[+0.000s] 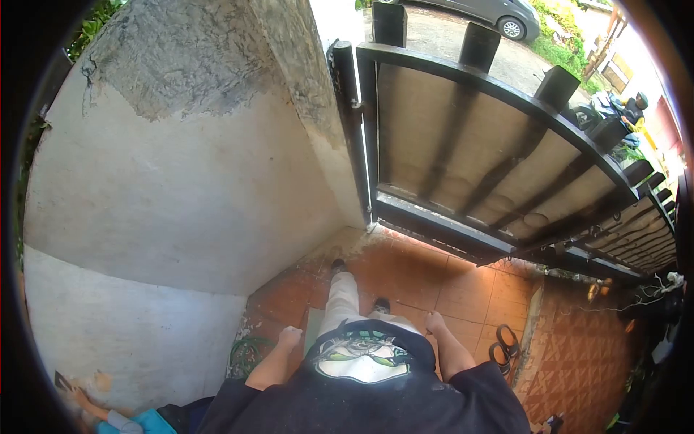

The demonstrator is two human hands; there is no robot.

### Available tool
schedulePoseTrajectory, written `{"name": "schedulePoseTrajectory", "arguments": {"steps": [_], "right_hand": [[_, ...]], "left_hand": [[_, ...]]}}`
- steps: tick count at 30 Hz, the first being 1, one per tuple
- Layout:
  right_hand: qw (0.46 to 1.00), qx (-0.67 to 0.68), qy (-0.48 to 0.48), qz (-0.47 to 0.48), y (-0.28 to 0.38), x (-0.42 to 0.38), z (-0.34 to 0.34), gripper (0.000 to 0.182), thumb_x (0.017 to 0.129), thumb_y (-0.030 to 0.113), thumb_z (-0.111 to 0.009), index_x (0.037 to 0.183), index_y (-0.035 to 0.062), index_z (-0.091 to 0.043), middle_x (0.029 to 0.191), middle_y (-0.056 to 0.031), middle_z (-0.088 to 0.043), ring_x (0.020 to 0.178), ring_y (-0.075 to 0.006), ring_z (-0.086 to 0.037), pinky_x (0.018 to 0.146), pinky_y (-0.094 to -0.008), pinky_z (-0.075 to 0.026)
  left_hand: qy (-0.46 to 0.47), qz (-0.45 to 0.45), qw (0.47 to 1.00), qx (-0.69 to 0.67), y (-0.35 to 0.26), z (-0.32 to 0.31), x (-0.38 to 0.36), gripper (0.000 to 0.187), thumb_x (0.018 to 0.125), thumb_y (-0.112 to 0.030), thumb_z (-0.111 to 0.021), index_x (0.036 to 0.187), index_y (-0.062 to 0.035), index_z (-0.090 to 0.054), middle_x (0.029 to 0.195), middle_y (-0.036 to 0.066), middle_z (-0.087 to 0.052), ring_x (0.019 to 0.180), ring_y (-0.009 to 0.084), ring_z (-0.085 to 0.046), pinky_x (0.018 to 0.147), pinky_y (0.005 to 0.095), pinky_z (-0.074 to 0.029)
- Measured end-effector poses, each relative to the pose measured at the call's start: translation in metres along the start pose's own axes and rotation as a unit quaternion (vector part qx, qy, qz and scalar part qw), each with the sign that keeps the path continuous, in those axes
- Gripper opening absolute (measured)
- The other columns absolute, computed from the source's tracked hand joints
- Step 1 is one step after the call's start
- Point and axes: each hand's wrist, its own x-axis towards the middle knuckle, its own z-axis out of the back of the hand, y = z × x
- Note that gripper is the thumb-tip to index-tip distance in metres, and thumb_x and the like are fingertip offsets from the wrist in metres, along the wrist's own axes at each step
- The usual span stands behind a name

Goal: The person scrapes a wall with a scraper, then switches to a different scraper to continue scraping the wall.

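The person's black shirt (365, 401) filled the near edge of the view, with both arms hanging at the sides. The left hand (290, 337) and the right hand (434, 321) were well apart, one on either side of the pale trousers (341, 298), their fingers seeming curled in; whether either gripped anything could not be told. A flat pale green thing (314, 325), perhaps a board, lay between the left hand and the left leg, its long side running roughly forward and its near part hidden. The left hand was clearly the nearer to it, and also to the green coil (249, 353) on the outer side of the left forearm, by the wall (166, 195). Out to the right, past the right forearm, two dark looped things (504, 347) lay on the tiled floor (412, 271), nearer the right hand. Low at the far left, another person's hand (85, 402) was at a small dark tool (62, 380) against the wall. Ahead, the black gate (463, 66) stretched from the wall's end rightward, with a grey car (484, 10) beyond.
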Motion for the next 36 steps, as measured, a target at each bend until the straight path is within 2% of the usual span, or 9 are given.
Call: {"name": "schedulePoseTrajectory", "arguments": {"steps": [5,7,11,13,16,20,26,28,36], "right_hand": [[0.846,-0.495,0.068,0.185,-0.047,0.049,-0.040,0.050,0.088,0.021,-0.059,0.135,0.0029,-0.053,0.104,-0.0131,-0.072,0.101,-0.0244,-0.067,0.088,-0.0372,-0.051],[0.988,-0.150,-0.028,0.027,-0.006,0.002,-0.027,0.058,0.087,0.023,-0.060,0.141,0.0028,-0.048,0.111,-0.0186,-0.071,0.105,-0.0251,-0.068,0.087,-0.0328,-0.052],[0.973,-0.198,0.019,0.120,-0.009,0.000,-0.011,0.060,0.087,0.021,-0.060,0.143,0.0038,-0.046,0.110,-0.0212,-0.070,0.099,-0.0282,-0.069,0.085,-0.0334,-0.053],[0.997,0.039,-0.011,-0.063,0.073,-0.082,0.007,0.050,0.092,0.015,-0.052,0.141,0.0046,-0.048,0.098,-0.0245,-0.069,0.098,-0.0297,-0.067,0.088,-0.0381,-0.051],[0.995,0.068,-0.025,-0.073,0.059,-0.085,0.007,0.051,0.091,0.013,-0.055,0.142,0.0083,-0.049,0.093,-0.0211,-0.069,0.096,-0.0251,-0.067,0.079,-0.0390,-0.052],[0.989,-0.057,-0.109,0.086,-0.051,-0.029,-0.011,0.043,0.092,0.012,-0.053,0.135,0.0085,-0.054,0.089,-0.0176,-0.069,0.091,-0.0199,-0.068,0.076,-0.0415,-0.052],[0.992,-0.056,-0.054,-0.100,-0.068,-0.038,0.014,0.025,0.097,0.016,-0.050,0.109,-0.0014,-0.062,0.094,-0.0158,-0.071,0.087,-0.0208,-0.069,0.074,-0.0416,-0.055],[0.968,0.121,-0.082,-0.202,-0.051,-0.046,0.027,0.027,0.099,0.021,-0.050,0.110,-0.0003,-0.063,0.096,-0.0146,-0.071,0.077,-0.0226,-0.068,0.060,-0.0363,-0.056],[0.990,0.080,-0.007,-0.114,0.019,-0.056,0.045,0.036,0.098,0.023,-0.051,0.118,-0.0060,-0.059,0.098,-0.0147,-0.071,0.061,-0.0199,-0.064,0.050,-0.0319,-0.053]], "left_hand": [[-0.011,0.004,0.998,-0.056,0.026,-0.011,-0.008,0.029,0.083,-0.022,-0.062,0.095,0.0034,-0.068,0.089,0.019,-0.071,0.082,0.0270,-0.069,0.073,0.0387,-0.053],[0.010,0.011,0.998,-0.064,0.028,-0.013,-0.009,0.028,0.083,-0.021,-0.063,0.095,0.0025,-0.069,0.093,0.019,-0.071,0.084,0.0255,-0.069,0.073,0.0380,-0.053],[0.031,0.000,0.999,-0.035,0.014,-0.013,-0.007,0.028,0.089,-0.026,-0.062,0.101,-0.0011,-0.066,0.091,0.015,-0.069,0.086,0.0279,-0.068,0.071,0.0380,-0.054],[0.015,-0.091,0.974,0.206,0.027,-0.020,0.036,0.030,0.088,-0.030,-0.060,0.103,-0.0049,-0.065,0.099,0.017,-0.069,0.102,0.0322,-0.065,0.093,0.0468,-0.048],[-0.079,0.043,0.986,0.142,-0.071,0.013,-0.028,0.040,0.088,-0.031,-0.054,0.119,-0.0059,-0.060,0.125,0.017,-0.061,0.120,0.0343,-0.057,0.106,0.0556,-0.035],[-0.136,-0.003,0.989,0.054,-0.116,0.026,-0.015,0.047,0.088,-0.030,-0.057,0.132,-0.0126,-0.050,0.146,0.017,-0.042,0.135,0.0349,-0.041,0.110,0.0607,-0.026],[-0.301,-0.153,0.941,0.033,-0.111,0.018,-0.012,0.050,0.085,-0.023,-0.061,0.132,-0.0128,-0.049,0.153,0.018,-0.031,0.139,0.0368,-0.035,0.110,0.0612,-0.027],[-0.282,-0.126,0.951,0.035,-0.094,0.014,-0.013,0.051,0.084,-0.022,-0.061,0.132,-0.0130,-0.049,0.154,0.018,-0.030,0.140,0.0367,-0.033,0.109,0.0612,-0.027],[-0.160,0.058,0.985,0.020,-0.028,0.000,-0.034,0.051,0.085,-0.020,-0.060,0.134,-0.0125,-0.047,0.153,0.018,-0.029,0.138,0.0359,-0.037,0.108,0.0611,-0.028]]}}
